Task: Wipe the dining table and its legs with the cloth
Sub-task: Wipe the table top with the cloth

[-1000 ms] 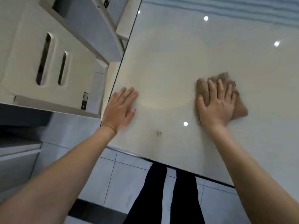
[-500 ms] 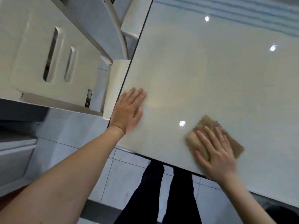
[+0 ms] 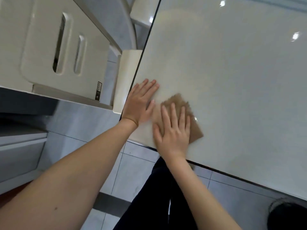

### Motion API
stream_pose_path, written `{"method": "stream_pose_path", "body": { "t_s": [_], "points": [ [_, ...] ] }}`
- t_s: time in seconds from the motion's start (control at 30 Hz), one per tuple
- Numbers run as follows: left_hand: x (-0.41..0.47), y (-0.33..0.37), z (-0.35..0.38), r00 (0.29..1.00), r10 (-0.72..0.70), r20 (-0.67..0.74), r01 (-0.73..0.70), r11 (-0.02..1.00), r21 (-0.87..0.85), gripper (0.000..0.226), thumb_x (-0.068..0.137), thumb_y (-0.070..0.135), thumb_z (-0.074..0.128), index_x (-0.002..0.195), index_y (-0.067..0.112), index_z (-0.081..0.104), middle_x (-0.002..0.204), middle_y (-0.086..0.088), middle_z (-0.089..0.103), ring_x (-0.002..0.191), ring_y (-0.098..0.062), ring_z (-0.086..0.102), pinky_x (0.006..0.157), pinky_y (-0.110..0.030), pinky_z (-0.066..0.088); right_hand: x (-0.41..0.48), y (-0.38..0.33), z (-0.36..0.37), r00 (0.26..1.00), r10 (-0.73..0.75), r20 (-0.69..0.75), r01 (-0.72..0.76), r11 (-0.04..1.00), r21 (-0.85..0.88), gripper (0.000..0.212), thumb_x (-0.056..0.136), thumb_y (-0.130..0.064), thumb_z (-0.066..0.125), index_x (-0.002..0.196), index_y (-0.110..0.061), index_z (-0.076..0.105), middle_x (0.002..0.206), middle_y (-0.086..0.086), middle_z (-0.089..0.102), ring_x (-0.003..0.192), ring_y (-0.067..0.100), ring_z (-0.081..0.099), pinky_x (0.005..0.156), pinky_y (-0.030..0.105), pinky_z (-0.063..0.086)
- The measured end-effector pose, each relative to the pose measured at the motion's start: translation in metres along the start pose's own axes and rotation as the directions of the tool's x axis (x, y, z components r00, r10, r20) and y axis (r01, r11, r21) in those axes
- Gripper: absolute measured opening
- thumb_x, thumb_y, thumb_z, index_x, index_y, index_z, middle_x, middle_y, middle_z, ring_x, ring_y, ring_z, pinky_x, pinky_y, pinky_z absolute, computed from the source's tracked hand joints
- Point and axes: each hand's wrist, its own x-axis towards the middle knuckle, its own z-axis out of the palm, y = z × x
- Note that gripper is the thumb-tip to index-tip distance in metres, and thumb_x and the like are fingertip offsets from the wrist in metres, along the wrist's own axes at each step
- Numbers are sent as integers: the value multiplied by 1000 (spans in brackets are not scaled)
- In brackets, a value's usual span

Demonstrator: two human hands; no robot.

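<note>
Two hands are laid flat near the front left corner of a glossy, cream-white desk [image 3: 232,80] with a thin dark rim. The brown, squarish cloth [image 3: 196,130], fuzzy at its far edge, is pressed under the straight, spread fingers of the right hand [image 3: 172,131]. The left hand [image 3: 139,103] is rested open just beside it, at the left edge. Broad surface is seen stretching right and away.

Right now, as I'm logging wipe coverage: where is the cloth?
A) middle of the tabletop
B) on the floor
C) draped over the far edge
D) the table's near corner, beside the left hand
D: the cloth lies flat under the right hand at the table corner, beside the left hand.
</note>
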Motion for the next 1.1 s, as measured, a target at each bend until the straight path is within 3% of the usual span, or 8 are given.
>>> {"method": "stream_pose_path", "body": {
  "t_s": [0.13,0.23,0.33,0.4,0.63,0.83,0.9,1.1],
  "points": [
    [0,1,0,1000,9,4,-9,1000,15,55,85,20,47,140,19,44,148,1,42,140,-22,33,116,-41,22,-35,88,-24,992,-99,79,102,994,-42,55,91,-50,46,143,-31,44,154,-2,35,147,26,23,120,42,18],
    [-1,2,1,1000,22,-18,-22,1000,13,54,85,18,48,139,17,45,147,-1,42,139,-24,33,115,-43,22,-6,177,-51,985,172,-14,-172,980,-101,60,90,-50,40,145,-26,42,154,4,36,146,29,21,121,43,12],
    [-2,2,1,999,22,-24,-21,999,24,54,85,18,49,140,18,44,148,0,42,139,-23,33,116,-41,20,44,217,-68,845,510,-160,-521,852,-38,63,90,-50,35,147,-22,38,155,10,34,145,36,20,119,47,11],
    [-2,3,1,999,19,-33,-19,1000,12,54,85,18,48,139,19,45,147,0,43,139,-22,33,116,-40,20,62,192,-59,762,625,-172,-630,776,29,66,88,-51,32,149,-24,33,157,8,28,146,38,15,118,46,7],
    [-2,1,-1,1000,5,-9,-6,999,-42,56,84,15,48,139,19,45,147,1,42,140,-21,32,116,-38,18,3,-28,18,928,357,-104,-357,934,22,61,91,-46,44,148,-23,37,156,11,31,145,38,22,117,53,13],
    [-2,0,-2,1000,8,-5,-8,999,-34,55,85,18,43,140,19,44,148,0,41,140,-22,30,117,-37,17,-15,33,5,989,132,-65,-130,991,43,56,92,-51,43,144,-31,43,153,2,38,145,30,26,118,45,19],
    [-3,0,-1,1000,14,-25,-15,999,-43,54,85,16,44,139,19,46,148,-1,42,140,-22,31,116,-40,20,-17,97,-13,948,284,-142,-285,959,17,57,91,-52,40,144,-30,41,153,2,38,144,31,26,118,45,19],
    [-3,-1,3,998,21,-56,-24,999,-45,55,81,17,44,136,18,49,146,-1,44,139,-23,33,116,-39,21,10,226,-67,654,716,-245,-726,685,63,65,91,-50,30,149,-20,33,157,10,28,147,36,13,117,42,5]
  ]
}}
